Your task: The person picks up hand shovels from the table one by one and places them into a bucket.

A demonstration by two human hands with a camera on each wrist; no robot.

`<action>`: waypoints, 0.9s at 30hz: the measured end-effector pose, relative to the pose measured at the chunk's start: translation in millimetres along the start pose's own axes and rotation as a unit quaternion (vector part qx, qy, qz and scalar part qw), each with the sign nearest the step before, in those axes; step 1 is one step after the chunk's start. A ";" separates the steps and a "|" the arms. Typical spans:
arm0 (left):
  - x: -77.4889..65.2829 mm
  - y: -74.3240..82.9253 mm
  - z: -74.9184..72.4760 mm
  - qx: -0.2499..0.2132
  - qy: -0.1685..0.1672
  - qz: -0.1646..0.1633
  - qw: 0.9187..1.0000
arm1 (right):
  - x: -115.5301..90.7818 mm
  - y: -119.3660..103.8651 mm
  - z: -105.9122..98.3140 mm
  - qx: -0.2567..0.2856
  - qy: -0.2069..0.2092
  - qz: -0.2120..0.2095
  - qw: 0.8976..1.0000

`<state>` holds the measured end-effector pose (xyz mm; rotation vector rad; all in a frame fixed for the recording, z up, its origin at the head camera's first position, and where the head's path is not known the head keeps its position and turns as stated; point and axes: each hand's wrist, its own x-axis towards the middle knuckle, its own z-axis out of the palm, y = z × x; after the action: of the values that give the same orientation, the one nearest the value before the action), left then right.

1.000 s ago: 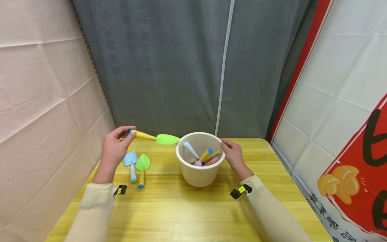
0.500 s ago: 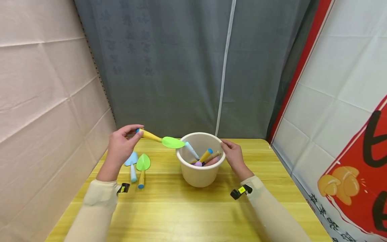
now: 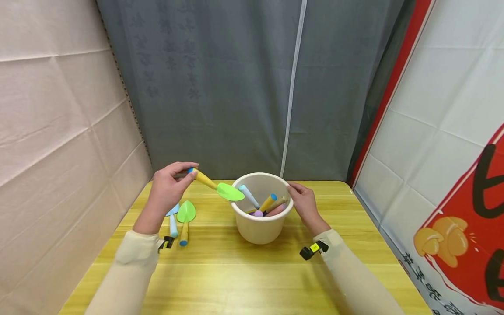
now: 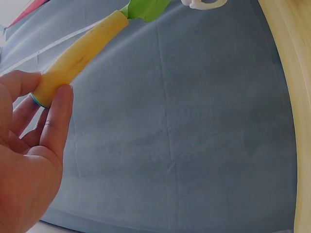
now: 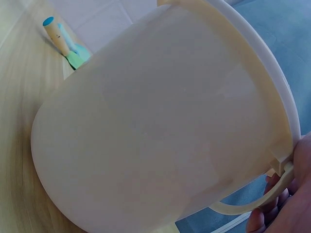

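My left hand (image 3: 167, 188) pinches the blue-capped end of a toy trowel's yellow handle between thumb and fingers. The trowel (image 3: 230, 191) tilts downward, its green blade at the left rim of a cream bucket (image 3: 260, 229); whether they touch I cannot tell. In the left wrist view the yellow handle (image 4: 80, 56) fills the upper left. My right hand (image 3: 306, 205) holds the bucket's right rim, fingers beside its loop handle (image 5: 252, 204) in the right wrist view. Inside the bucket several toy tools show, including a light-blue handle (image 3: 249, 196) and a yellow handle (image 3: 268, 202).
Left of the bucket, a green trowel (image 3: 187, 212) and a light-blue trowel (image 3: 173, 225) lie on the wooden table (image 3: 220, 280). My left hand partly hides the blue one. A grey curtain (image 3: 220, 87) hangs behind the table's far edge.
My left hand has moved right with the trowel, bringing its green blade from left of the bucket to its rim and tipping it lower. My right hand and the bucket have stayed put.
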<state>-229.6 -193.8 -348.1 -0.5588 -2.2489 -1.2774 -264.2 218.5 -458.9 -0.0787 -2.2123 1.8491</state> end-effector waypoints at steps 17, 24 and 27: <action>11.9 15.3 41.5 0.015 -0.036 0.062 0.997 | -1.0 1.2 0.1 0.006 0.002 0.004 1.000; 14.7 17.7 62.6 0.044 -0.071 0.108 0.991 | -0.6 0.8 -0.7 0.006 0.000 0.005 1.000; 14.8 17.8 68.4 0.054 -0.076 0.118 0.989 | 0.1 1.6 -1.2 0.005 -0.004 0.008 1.000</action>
<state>-245.8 -124.1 -357.5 -0.8778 -2.2776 -1.0191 -264.2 220.0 -460.2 -0.0878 -2.2139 1.8700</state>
